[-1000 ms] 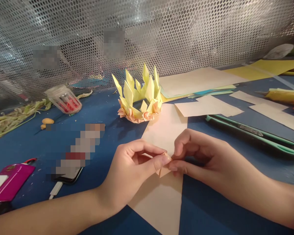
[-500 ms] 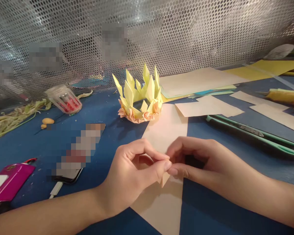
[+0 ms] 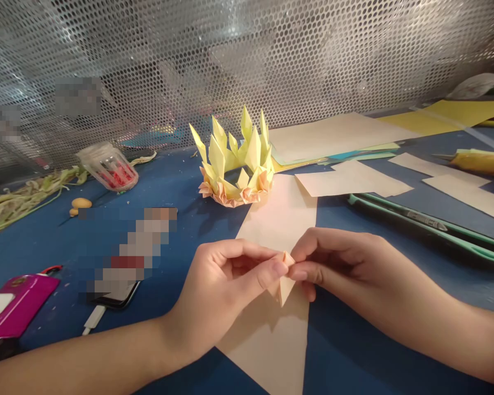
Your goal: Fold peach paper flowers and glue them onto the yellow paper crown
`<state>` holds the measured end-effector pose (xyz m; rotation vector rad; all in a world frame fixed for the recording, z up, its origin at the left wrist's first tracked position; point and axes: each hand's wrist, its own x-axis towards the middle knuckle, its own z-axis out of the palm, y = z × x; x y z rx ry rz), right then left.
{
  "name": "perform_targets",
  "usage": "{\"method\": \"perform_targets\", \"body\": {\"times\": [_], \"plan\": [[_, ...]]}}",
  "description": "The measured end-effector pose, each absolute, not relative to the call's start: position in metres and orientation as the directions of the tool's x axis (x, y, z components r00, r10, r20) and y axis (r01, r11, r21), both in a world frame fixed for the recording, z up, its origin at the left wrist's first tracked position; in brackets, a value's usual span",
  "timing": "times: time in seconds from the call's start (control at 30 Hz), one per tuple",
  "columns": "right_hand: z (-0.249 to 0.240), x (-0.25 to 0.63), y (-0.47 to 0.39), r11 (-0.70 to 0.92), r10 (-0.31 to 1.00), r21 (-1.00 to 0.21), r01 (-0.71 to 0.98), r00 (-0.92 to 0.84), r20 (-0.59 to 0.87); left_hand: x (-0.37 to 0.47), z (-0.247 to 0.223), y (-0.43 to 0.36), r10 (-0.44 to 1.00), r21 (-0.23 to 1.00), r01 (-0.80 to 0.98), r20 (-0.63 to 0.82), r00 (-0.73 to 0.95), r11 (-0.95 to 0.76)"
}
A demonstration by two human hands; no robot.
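Between both hands is a small folded peach paper piece [image 3: 284,288], its pointed end hanging down. My left hand [image 3: 230,291] pinches it between thumb and fingers from the left. From the right, my right hand [image 3: 346,274] pinches its edge with thumb and forefinger. A long pale paper strip [image 3: 271,340] lies beneath the hands on the blue table [image 3: 181,373]. Behind them stands a ring of folded paper [image 3: 234,164], with yellow spikes on top and peach folds round its base.
At the left are a phone [image 3: 123,269] with a cable, a magenta item [image 3: 28,307], a tilted jar [image 3: 109,167] and dried leaves [image 3: 37,189]. At the right lie a green-black tool [image 3: 428,227], paper pieces [image 3: 469,200] and a yellow sheet [image 3: 456,115]. Perforated metal [image 3: 271,60] rises behind.
The fingers have shifted slightly apart, and more of the folded piece shows above and below them. My right hand has moved a little to the right.
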<state>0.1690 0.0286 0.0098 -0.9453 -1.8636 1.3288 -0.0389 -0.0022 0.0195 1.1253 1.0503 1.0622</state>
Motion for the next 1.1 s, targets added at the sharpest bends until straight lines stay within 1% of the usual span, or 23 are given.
{"method": "perform_targets", "body": {"times": [0.1,0.27,0.57,0.7,0.83,0.97,1.1], "plan": [[0.0113,0.1685,0.0287,0.216,0.844,-0.965,0.146,-0.526,0.109,-0.0391,0.0195,-0.0013,0.981,0.986,-0.139,-0.070,0.180,0.096],[0.0131,0.1676,0.0313,0.113,0.829,-0.993,0.045,-0.556,0.069,-0.0415,0.0185,0.0000,0.970,0.974,-0.190,-0.077,0.229,0.123],[0.0141,0.1685,0.0348,-0.004,0.790,-0.999,-0.033,-0.612,0.017,-0.0456,0.0182,0.0004,0.956,0.961,-0.221,-0.103,0.273,0.167],[0.0157,0.1678,0.0356,-0.049,0.771,-0.998,-0.041,-0.637,-0.012,-0.0450,0.0183,-0.0005,0.942,0.945,-0.249,-0.127,0.310,0.210],[0.0151,0.1678,0.0362,-0.082,0.746,-0.995,-0.053,-0.666,-0.025,-0.0447,0.0176,0.0002,0.923,0.930,-0.295,-0.099,0.372,0.219],[0.0148,0.1687,0.0357,-0.099,0.742,-0.994,-0.047,-0.669,-0.042,-0.0460,0.0172,0.0006,0.929,0.934,-0.286,-0.103,0.356,0.213],[0.0162,0.1689,0.0362,-0.101,0.729,-0.995,-0.022,-0.682,-0.059,-0.0460,0.0197,0.0001,0.929,0.942,-0.241,-0.144,0.341,0.234]]}}
